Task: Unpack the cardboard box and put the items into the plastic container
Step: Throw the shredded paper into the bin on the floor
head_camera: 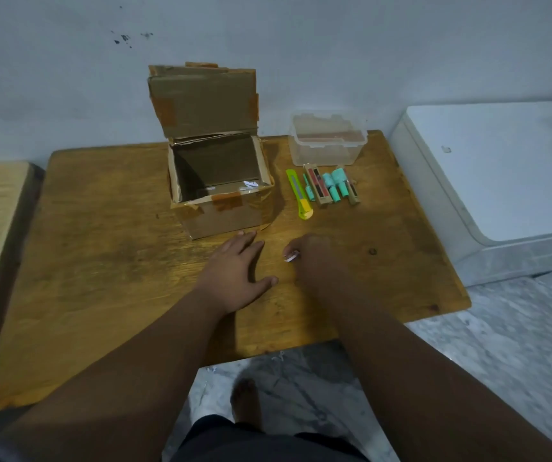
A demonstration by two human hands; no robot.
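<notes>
Cardboard box [221,211] at table [101,261] centre, flaps up, inside looks near-empty, white bit [250,184] at bottom. Plastic container [326,156] lidless, back right of box, something reddish inside, unclear what. Row of items [329,186] plus yellow cutter [299,195] lies just in front of container, not yet in.

Left hand [234,271] released, flat on table near box's front corner. Right hand [311,258] curled, pinching pale scrap [292,256].

Likely step: clear scrap. Tip: keep pinch tight, lift straight up. Then load items a few at a time, laid lengthwise so they fit. Left hand could steady the light container.
</notes>
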